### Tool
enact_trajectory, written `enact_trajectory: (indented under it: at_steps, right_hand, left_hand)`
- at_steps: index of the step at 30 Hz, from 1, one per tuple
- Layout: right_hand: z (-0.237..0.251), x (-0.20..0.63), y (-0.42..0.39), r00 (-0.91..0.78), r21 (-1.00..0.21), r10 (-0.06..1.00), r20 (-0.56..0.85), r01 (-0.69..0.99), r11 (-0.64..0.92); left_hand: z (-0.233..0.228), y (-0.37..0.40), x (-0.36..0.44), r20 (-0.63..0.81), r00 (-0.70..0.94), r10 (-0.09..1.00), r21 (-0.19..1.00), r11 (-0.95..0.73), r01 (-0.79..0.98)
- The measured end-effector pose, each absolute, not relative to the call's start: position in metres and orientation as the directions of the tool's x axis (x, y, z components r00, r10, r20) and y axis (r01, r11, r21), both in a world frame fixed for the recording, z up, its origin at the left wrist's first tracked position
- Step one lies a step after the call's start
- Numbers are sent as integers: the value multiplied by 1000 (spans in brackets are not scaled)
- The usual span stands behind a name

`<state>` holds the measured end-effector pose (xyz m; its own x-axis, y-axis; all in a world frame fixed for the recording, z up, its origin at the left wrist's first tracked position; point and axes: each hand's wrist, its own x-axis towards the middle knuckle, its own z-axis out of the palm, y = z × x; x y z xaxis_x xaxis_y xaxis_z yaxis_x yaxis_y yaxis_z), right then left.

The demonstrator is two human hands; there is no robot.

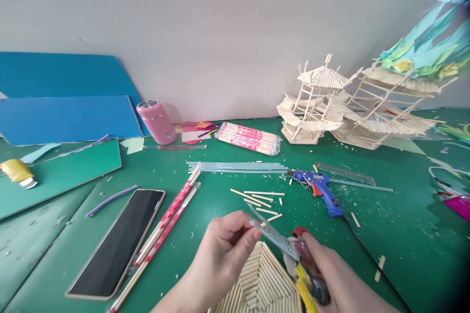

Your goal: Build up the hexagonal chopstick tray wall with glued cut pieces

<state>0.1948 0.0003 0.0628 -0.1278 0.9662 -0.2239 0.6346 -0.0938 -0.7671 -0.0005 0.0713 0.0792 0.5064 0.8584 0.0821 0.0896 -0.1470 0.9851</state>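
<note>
My right hand (323, 269) grips scissors (282, 242) with red, yellow and black on the handles. Their blades point up and left, parted at the fingertips of my left hand (229, 242). Thumb and forefinger of that hand are pinched together on a small wooden stick (263, 224), of which only a pale tip shows by the blades. Below both hands lies a panel of wooden sticks (262, 281) laid in angled rows, partly covered by my hands. Several short cut sticks (259, 199) are scattered on the green table just beyond.
A blue glue gun (319, 188) lies right of centre, its black cord running toward me. Glue sticks (238, 167) lie behind. At left are a phone (117, 244) and wrapped stick bundles (169, 215). A pink flask (157, 122), packed sticks (247, 138) and stick pagodas (312, 107) stand farther back.
</note>
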Motion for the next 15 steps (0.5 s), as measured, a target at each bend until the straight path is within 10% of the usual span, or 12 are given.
enact_trajectory:
  at_steps: [15]
  right_hand:
    - [57,190,10,-99,-729,980,-171,682,-59]
  left_hand:
    - [79,73,-1,79,469,880,988,-132,81]
